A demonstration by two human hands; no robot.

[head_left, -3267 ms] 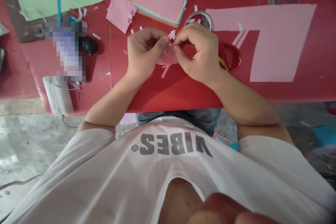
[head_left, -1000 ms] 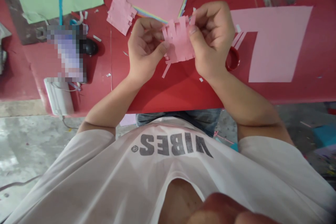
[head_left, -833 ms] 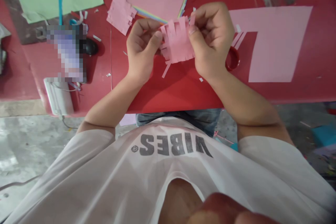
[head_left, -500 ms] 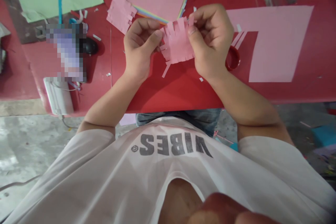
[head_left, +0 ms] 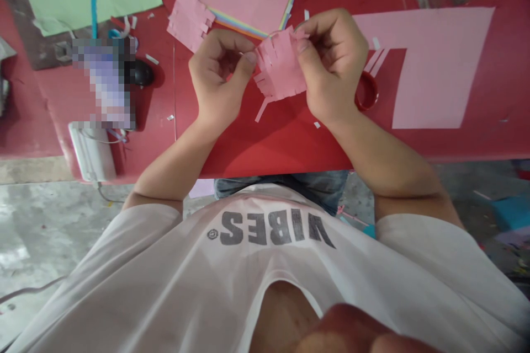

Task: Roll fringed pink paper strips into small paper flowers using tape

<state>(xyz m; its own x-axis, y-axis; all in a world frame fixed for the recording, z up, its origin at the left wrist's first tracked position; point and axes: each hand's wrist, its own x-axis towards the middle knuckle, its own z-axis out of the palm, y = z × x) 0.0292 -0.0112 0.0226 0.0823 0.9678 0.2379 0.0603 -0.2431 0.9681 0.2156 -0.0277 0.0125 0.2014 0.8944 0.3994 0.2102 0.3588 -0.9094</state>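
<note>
Left hand (head_left: 217, 74), right hand (head_left: 333, 66) closed, gripping fringed pink paper square (head_left: 280, 66) between thumbs and curled fingers, over red table (head_left: 273, 149). Loose pink strip (head_left: 261, 112) trailing below fingers. Red-handled scissors (head_left: 367, 91) just beside right hand; fringed pink offcut (head_left: 188, 19) just past left fingers (open red tabletop between fingers and near table edge).
</note>
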